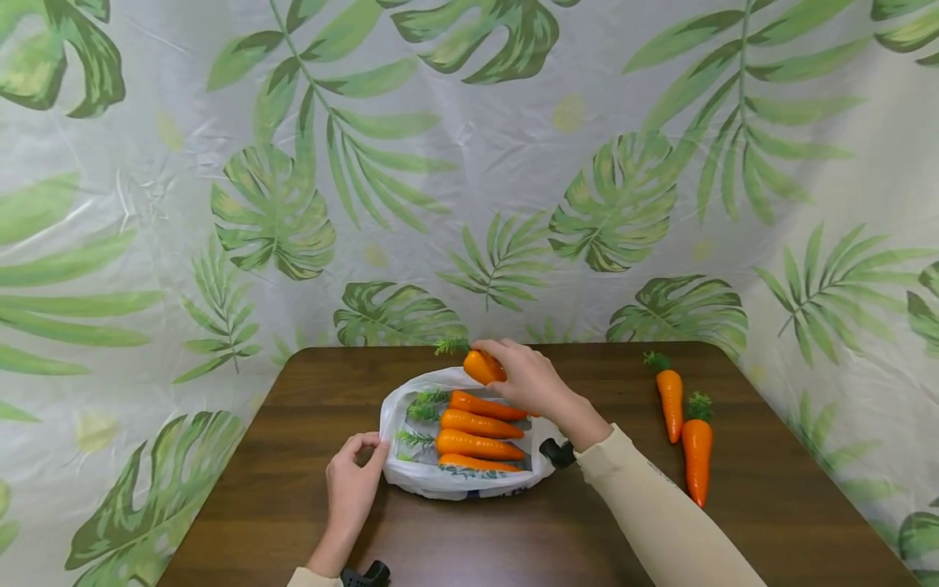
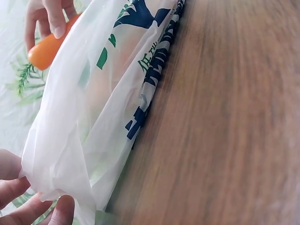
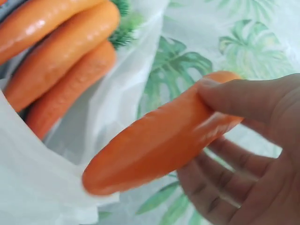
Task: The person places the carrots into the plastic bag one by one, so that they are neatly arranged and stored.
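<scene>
Orange carrot [image 1: 482,367], held in right hand [image 1: 534,379], near white bag [image 1: 429,485]

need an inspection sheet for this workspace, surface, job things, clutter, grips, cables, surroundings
Surface: brown wood-grain table
Job's things: open white bag with four carrots visible inside; held carrot near its far edge; two loose carrots on the table at right
Clutter: nothing seen
Grips: left grip pinches the bag's edge; right grip holds a carrot
Cables: nothing seen
Surroundings: leaf-print sheet behind the table
</scene>
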Demonstrator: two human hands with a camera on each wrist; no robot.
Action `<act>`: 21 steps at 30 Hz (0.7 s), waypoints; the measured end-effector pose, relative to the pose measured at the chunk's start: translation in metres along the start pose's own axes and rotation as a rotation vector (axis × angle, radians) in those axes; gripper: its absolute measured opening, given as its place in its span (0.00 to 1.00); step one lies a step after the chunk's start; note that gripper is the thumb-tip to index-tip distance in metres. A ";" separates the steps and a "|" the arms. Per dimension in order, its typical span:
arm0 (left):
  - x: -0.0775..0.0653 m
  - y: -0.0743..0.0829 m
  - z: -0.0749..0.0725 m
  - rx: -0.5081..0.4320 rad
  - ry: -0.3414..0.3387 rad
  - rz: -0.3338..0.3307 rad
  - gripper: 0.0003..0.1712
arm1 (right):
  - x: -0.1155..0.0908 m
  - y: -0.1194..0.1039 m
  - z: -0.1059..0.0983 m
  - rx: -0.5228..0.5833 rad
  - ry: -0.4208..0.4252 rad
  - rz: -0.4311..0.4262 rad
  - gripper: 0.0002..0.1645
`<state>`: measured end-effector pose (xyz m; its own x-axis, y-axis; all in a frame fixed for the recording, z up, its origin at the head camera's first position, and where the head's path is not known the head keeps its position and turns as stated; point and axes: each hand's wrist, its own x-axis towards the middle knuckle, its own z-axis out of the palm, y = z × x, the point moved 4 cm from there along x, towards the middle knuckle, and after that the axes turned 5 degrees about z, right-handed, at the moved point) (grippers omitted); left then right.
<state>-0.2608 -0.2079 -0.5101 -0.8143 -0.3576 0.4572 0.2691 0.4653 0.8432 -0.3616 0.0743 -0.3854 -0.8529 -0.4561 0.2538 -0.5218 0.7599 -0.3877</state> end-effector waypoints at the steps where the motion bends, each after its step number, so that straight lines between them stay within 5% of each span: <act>1: 0.000 0.000 0.000 0.001 -0.001 0.000 0.04 | 0.000 0.001 0.003 0.010 -0.004 -0.013 0.43; 8: -0.001 0.001 0.000 0.000 -0.004 -0.003 0.04 | 0.005 0.004 0.022 0.032 -0.018 -0.119 0.44; 21: 0.000 -0.001 0.000 0.007 0.006 0.016 0.04 | 0.007 0.023 0.049 -0.057 -0.120 -0.139 0.41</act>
<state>-0.2609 -0.2085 -0.5110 -0.8069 -0.3549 0.4723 0.2782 0.4770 0.8337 -0.3808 0.0660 -0.4363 -0.7701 -0.6082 0.1926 -0.6361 0.7089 -0.3047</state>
